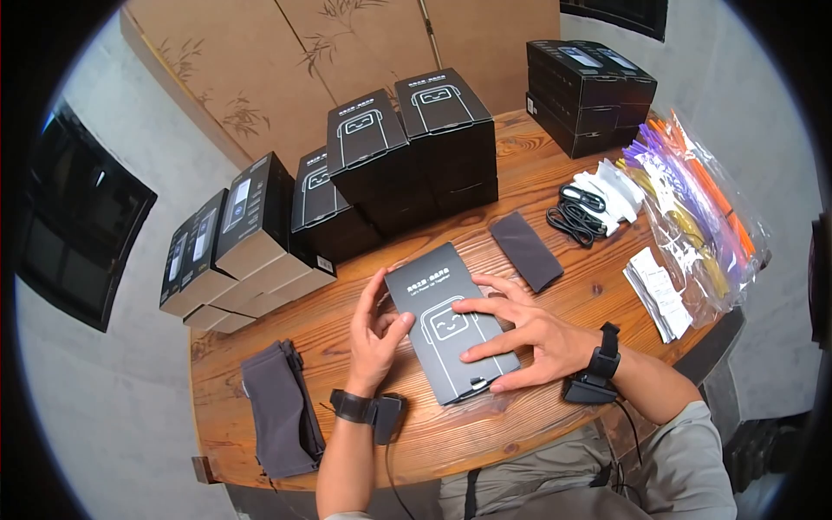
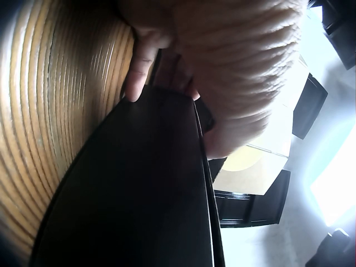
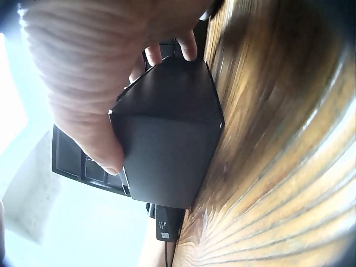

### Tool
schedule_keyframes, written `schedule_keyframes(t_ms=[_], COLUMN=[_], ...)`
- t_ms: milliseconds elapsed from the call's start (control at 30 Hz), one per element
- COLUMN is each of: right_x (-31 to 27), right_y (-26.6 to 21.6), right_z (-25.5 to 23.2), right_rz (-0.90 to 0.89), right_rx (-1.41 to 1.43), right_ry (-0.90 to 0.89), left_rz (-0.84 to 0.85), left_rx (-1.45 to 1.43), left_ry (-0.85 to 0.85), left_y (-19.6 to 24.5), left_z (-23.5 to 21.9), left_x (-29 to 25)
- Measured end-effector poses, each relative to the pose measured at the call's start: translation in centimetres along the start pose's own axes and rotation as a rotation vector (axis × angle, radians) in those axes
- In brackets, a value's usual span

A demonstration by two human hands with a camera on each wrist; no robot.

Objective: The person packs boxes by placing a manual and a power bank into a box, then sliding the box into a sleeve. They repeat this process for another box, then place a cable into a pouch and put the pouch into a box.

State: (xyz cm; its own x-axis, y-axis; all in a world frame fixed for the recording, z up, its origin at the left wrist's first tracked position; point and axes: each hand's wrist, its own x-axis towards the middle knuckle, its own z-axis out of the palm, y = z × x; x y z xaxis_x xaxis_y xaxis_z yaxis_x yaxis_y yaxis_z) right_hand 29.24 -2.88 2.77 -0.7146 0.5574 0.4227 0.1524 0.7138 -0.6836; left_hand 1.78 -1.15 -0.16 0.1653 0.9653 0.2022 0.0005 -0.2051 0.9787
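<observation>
A flat black box (image 1: 446, 325) with a smiling-face drawing and white lettering lies slanted on the wooden table in front of me. My left hand (image 1: 373, 342) holds its left side, thumb by the top edge and fingers down the side. From the right, my right hand (image 1: 546, 338) grips it, thumb at the near corner, two fingers across the lid and others by the far right edge. The left wrist view shows one long side of the box (image 2: 139, 183). In the right wrist view the box's near faces (image 3: 164, 158) appear, the right thumb at the upper edge.
Stacked black boxes (image 1: 446, 100) stand behind, with others at the left (image 1: 247, 217) and far right (image 1: 589, 87). A grey pouch (image 1: 527, 251), black cables (image 1: 576, 217), paper slips (image 1: 657, 295) and a bag of coloured strips (image 1: 702, 208) lie right. Folded grey cloth (image 1: 282, 407) lies front left.
</observation>
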Motion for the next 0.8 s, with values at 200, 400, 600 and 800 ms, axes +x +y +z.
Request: schedule_keyframes(t_ms=[200, 400, 600, 800], right_x=[-0.01, -0.05, -0.17, -0.15], right_y=[-0.16, 0.0, 0.24, 0.34], right_z=[0.05, 0.17, 0.11, 0.34], right_rz=[-0.05, -0.071, -0.081, -0.048], right_rx=[0.009, 0.049, 0.094, 0.118], right_ry=[0.003, -0.012, -0.039, -0.035], left_rz=[-0.003, -0.016, -0.018, 0.007], left_rx=[-0.002, -0.003, -0.003, 0.013], left_ry=[0.007, 0.01, 0.008, 0.014], left_y=[-0.09, -0.07, 0.02, -0.09], left_z=[0.02, 0.0, 0.06, 0.05], left_x=[0.01, -0.01, -0.02, -0.03])
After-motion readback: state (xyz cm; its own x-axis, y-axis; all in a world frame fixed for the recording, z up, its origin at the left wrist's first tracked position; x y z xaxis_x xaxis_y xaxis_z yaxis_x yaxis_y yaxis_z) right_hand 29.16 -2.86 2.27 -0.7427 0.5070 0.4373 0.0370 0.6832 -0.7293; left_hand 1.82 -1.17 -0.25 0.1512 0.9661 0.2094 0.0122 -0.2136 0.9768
